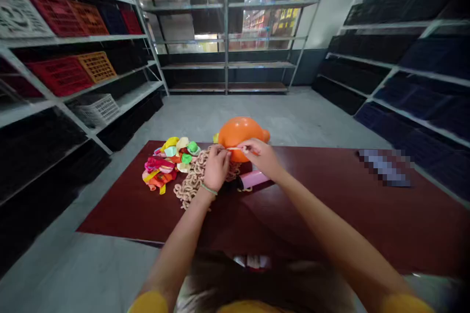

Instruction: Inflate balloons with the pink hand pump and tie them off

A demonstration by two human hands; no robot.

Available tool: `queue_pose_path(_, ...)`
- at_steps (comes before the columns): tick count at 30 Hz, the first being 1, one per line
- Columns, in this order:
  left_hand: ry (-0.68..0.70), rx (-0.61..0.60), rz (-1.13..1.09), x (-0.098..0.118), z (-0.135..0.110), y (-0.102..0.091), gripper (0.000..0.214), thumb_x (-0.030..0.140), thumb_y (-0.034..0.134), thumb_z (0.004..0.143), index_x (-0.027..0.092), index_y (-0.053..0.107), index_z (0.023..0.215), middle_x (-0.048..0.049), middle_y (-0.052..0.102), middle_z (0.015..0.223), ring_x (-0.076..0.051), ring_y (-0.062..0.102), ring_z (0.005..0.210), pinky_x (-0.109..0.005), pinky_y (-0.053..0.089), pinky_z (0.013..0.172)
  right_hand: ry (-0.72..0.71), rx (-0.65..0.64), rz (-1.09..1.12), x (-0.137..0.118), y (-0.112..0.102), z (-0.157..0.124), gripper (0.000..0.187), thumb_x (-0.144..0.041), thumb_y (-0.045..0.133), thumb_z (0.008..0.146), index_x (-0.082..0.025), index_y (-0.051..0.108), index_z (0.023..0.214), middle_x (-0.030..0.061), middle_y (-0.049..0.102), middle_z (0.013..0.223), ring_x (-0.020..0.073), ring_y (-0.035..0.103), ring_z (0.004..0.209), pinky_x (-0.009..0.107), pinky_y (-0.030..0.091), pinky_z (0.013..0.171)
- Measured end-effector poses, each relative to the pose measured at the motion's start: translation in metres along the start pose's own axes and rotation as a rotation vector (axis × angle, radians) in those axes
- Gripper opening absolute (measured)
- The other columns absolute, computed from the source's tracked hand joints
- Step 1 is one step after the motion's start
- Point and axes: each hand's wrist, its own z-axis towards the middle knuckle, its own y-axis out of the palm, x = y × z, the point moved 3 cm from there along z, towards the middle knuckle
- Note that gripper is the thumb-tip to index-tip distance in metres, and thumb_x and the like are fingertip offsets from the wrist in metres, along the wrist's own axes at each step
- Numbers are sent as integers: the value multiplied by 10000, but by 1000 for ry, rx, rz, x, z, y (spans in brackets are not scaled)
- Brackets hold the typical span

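An inflated orange balloon rests on the dark red table. My left hand and my right hand are both closed on the balloon's stretched neck, pinching it between the fingers just in front of the balloon. A pink balloon pump lies on the table under my right hand. A heap of beige chain links lies under and beside my left hand. Left of that sits a pile of flat coloured balloons.
Metal shelving lines both sides and the back of the room, with red, orange and white plastic crates on the left racks. A blurred flat object lies at the table's right end. The floor is grey concrete.
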Motion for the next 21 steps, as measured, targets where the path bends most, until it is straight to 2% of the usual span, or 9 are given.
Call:
queue_pose_path(4,-22,-25,-29,13,9,17,282,288,418,969,166,644,854,-90,583,957,-193,548,917,-339,454,879,92,198,73,16,-9,-16,131,-305,537,854,-219,617,912,38,672,941,177,624,884,311,501,764)
queue_pose_path(7,-102,-21,-74,15,16,34,327,309,400,971,167,633,790,-77,590,875,-187,552,855,-330,449,841,198,320,149,28,-14,-27,165,-367,586,830,-234,569,926,26,661,884,174,635,794,283,518,645)
queue_pose_path(10,-248,-33,-166,8,14,50,375,350,390,966,169,619,730,-64,611,806,-184,560,806,-319,441,803,355,333,212,41,-13,-39,217,-442,598,826,-243,564,905,-12,637,696,151,594,569,255,475,482)
queue_pose_path(13,-448,-93,-369,-6,3,61,394,414,404,945,166,621,729,-46,638,758,-168,573,728,-286,445,717,480,303,267,54,-8,-50,269,-492,605,818,-225,577,818,-26,599,563,136,539,453,249,440,428)
queue_pose_path(16,-577,-117,-523,-12,-7,62,390,465,454,908,159,630,744,-35,660,754,-155,585,697,-257,444,680,518,283,404,67,0,-56,310,-512,641,790,-208,576,788,17,669,682,154,624,576,281,525,543)
queue_pose_path(18,-597,-113,-542,-12,-9,60,387,476,474,895,158,635,745,-32,667,764,-151,591,706,-248,442,683,515,296,514,72,5,-56,319,-518,655,779,-213,574,825,38,700,820,179,676,751,322,568,683)
queue_pose_path(21,-578,-108,-524,-8,-8,59,384,474,475,897,161,641,748,-31,670,772,-149,596,721,-245,441,690,568,315,698,75,14,-55,333,-537,655,780,-239,527,853,31,708,918,198,680,935,384,555,845)
